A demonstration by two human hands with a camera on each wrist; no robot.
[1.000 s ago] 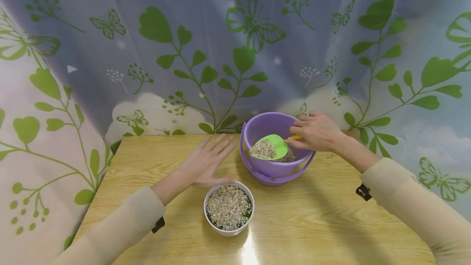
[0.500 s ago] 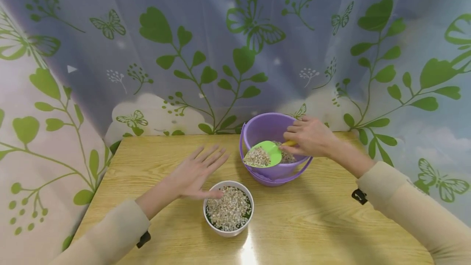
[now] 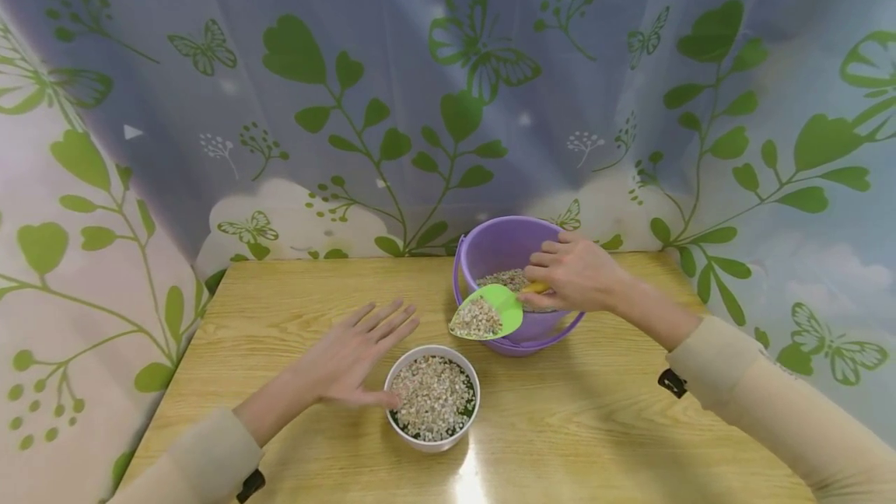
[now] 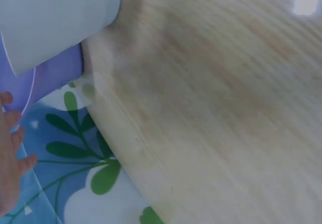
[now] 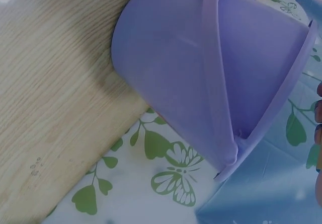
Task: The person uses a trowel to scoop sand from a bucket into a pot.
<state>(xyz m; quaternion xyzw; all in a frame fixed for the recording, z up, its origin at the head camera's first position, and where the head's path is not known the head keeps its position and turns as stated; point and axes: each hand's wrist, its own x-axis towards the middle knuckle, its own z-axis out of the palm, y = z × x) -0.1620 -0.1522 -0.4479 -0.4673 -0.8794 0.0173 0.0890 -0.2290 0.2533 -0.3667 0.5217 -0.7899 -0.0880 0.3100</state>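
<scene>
My right hand grips the yellow handle of a small shovel with a bright green blade. Pale gravel lies heaped on the blade, which overlaps the near left rim of a purple bucket. More gravel shows inside that bucket. A white bowl stands closer to me, holding gravel over something dark green. At its left edge hovers my left hand, fingers spread and straight, thumb at the rim. In the right wrist view the bucket fills the middle.
Both containers stand on a wood-grain table. A curtain printed with leaves and butterflies hangs behind the table and along both sides. The bucket's purple handle hangs down its near side.
The right hand has brought the loaded shovel left and toward me, from over the bucket to past its rim. My left hand has drawn back to the left and nearer.
</scene>
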